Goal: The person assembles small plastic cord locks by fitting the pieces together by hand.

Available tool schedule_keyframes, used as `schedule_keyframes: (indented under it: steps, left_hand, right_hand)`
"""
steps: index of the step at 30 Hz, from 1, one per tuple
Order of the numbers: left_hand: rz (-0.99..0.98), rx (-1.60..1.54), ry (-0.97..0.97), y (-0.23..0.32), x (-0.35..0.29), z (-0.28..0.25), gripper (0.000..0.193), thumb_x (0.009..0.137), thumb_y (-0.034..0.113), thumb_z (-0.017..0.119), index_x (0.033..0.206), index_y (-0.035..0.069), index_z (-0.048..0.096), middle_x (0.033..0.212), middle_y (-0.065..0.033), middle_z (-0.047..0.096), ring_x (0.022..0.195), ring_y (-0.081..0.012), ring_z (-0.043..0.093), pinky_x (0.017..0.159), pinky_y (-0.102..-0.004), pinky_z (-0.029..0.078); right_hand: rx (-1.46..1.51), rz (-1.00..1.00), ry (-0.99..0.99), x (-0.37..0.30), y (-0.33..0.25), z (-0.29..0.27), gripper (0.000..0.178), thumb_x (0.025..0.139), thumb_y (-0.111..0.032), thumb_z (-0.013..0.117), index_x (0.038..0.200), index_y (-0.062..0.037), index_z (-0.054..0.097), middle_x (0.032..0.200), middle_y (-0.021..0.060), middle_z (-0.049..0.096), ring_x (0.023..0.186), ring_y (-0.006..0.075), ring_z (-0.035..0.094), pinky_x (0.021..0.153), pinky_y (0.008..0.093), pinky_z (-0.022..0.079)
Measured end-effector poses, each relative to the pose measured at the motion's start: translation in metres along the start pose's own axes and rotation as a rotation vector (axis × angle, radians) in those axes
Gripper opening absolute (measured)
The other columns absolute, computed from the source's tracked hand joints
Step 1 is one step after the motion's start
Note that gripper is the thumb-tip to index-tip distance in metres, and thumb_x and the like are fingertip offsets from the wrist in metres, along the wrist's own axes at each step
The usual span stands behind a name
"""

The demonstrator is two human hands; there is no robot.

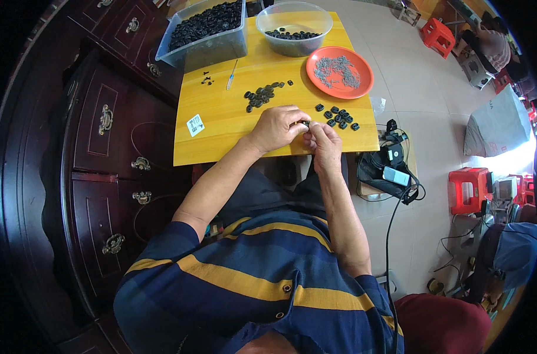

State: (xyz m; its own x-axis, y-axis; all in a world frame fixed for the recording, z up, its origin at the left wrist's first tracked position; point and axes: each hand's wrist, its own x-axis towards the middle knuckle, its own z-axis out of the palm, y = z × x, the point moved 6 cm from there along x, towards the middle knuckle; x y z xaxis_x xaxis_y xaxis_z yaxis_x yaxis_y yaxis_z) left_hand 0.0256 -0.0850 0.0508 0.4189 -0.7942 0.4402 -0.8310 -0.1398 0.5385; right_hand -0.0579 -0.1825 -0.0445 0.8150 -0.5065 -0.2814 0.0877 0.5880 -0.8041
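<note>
Near the front edge of the yellow table, my left hand (275,127) and my right hand (327,143) meet with fingers pinched around one small black plastic piece (305,123). Fingers cover most of it. Just right of my hands lies a group of loose black pieces (339,115). Beyond my left hand is a scattered pile of dark oval pieces (259,96). An orange-red plate (363,88) bearing many thin, silvery-grey small parts, too fine to make out, stands at the right edge.
A grey plastic bin (208,55) full of black pieces and a clear bowl (322,36) with more stand at the back. A thin blue-and-white screwdriver (231,75), tiny dark bits (207,78) and a white label (194,125) lie leftward. Dark wooden drawers (97,118) flank the table (206,147).
</note>
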Motion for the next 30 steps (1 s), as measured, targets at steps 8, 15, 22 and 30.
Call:
schedule_keyframes:
  steps: [8,15,22,30]
  left_hand:
    - [-0.089,-0.080,0.010,0.003,0.000,0.003,0.017,0.077,0.008,0.073,0.093,0.004,0.069,0.078,-0.0094,0.065,0.067,-0.0201,0.064,0.060,-0.0307,0.050]
    - [-0.280,-0.021,-0.138,-0.035,-0.007,0.021,0.015,0.077,0.015,0.070,0.089,0.006,0.069,0.082,-0.0096,0.067,0.076,-0.0262,0.066,0.067,-0.0371,0.052]
    - [-0.147,0.036,-0.057,-0.033,0.019,0.048,0.027,0.082,0.009,0.062,0.108,0.004,0.065,0.083,-0.0138,0.067,0.077,-0.0300,0.065,0.071,-0.0402,0.052]
    - [-0.207,-0.114,0.122,-0.047,-0.016,0.013,0.019,0.085,0.004,0.061,0.103,0.000,0.067,0.085,-0.0140,0.068,0.070,-0.0212,0.065,0.065,-0.0303,0.051]
  right_hand:
    - [-0.118,-0.037,-0.017,0.004,-0.003,-0.008,0.015,0.093,-0.018,0.064,0.093,-0.0035,0.066,0.078,0.0005,0.063,0.067,0.0067,0.058,0.061,0.0196,0.048]
    - [-0.296,-0.144,0.033,-0.008,-0.013,-0.020,0.018,0.094,-0.019,0.063,0.094,-0.0006,0.066,0.077,0.0004,0.061,0.069,0.0069,0.056,0.064,0.0201,0.046]
    - [-0.340,-0.320,0.077,-0.017,-0.031,-0.038,0.021,0.094,-0.019,0.064,0.095,0.0019,0.067,0.078,-0.0008,0.061,0.070,0.0062,0.055,0.066,0.0203,0.046]
    - [-0.774,-0.640,0.062,-0.031,-0.046,-0.019,0.015,0.091,-0.012,0.064,0.098,0.0012,0.067,0.083,0.0051,0.065,0.070,0.0108,0.059,0.066,0.0235,0.048]
